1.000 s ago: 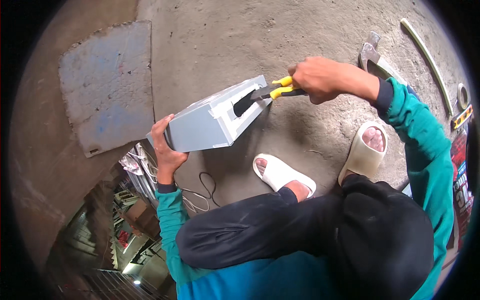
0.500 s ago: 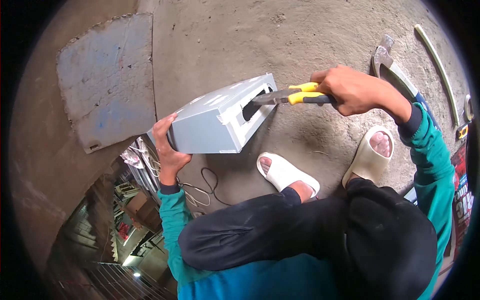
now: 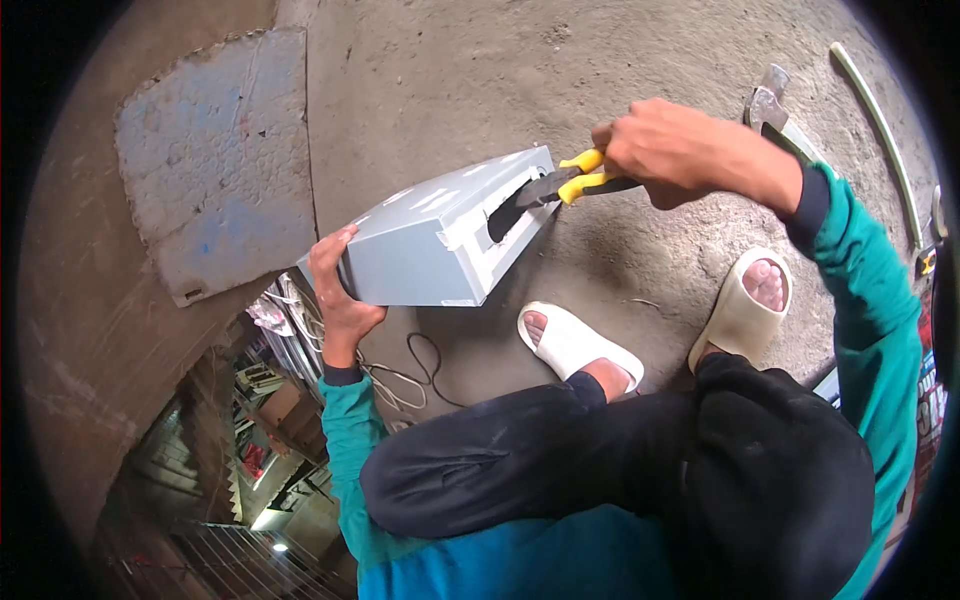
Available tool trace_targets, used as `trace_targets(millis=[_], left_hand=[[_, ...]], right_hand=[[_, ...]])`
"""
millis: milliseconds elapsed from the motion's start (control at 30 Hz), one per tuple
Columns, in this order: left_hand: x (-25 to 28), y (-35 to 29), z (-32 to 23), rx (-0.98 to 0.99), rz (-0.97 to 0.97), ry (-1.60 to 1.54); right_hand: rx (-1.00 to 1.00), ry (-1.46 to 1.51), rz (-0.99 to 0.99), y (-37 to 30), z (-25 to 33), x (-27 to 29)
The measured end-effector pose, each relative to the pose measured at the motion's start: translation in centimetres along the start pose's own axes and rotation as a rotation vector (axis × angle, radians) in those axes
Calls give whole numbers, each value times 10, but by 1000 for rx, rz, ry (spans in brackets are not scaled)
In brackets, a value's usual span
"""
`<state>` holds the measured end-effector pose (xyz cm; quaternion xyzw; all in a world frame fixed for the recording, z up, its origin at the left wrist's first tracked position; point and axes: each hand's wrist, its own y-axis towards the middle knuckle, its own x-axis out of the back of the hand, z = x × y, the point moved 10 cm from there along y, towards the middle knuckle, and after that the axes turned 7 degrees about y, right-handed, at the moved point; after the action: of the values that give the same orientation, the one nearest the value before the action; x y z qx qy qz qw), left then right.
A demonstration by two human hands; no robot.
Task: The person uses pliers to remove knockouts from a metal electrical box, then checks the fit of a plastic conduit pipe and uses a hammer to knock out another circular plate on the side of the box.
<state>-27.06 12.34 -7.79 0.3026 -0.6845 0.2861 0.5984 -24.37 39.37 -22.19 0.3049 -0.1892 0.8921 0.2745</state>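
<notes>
A grey box with a dark cutout and pale tape-like strips along one face rests on the concrete floor, that face turned to the right. My left hand grips its left end, the thumb on the near side and the fingers over the top edge. In my right hand are pliers with yellow and black handles. Their dark jaws reach the far right end of the cutout; whether they bite on the edge there I cannot tell.
A worn grey-blue board lies at the left, beside a drop to a lower, cluttered level. At the right are a claw hammer and a pale tube. Cables lie behind my left wrist. My sandalled feet are near the box.
My right hand has risen slightly and shifted left with the pliers, whose jaws are now nearer the far right end of the cutout. My left hand and the box have hardly moved.
</notes>
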Motion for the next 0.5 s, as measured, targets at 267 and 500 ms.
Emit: trace_targets(millis=[267,500], left_hand=[[0,-4,3,12,22,15],[2,-2,-2,-8,11,22]], right_hand=[[112,11,173,31,21,26],[54,-14,257,33,1,17]])
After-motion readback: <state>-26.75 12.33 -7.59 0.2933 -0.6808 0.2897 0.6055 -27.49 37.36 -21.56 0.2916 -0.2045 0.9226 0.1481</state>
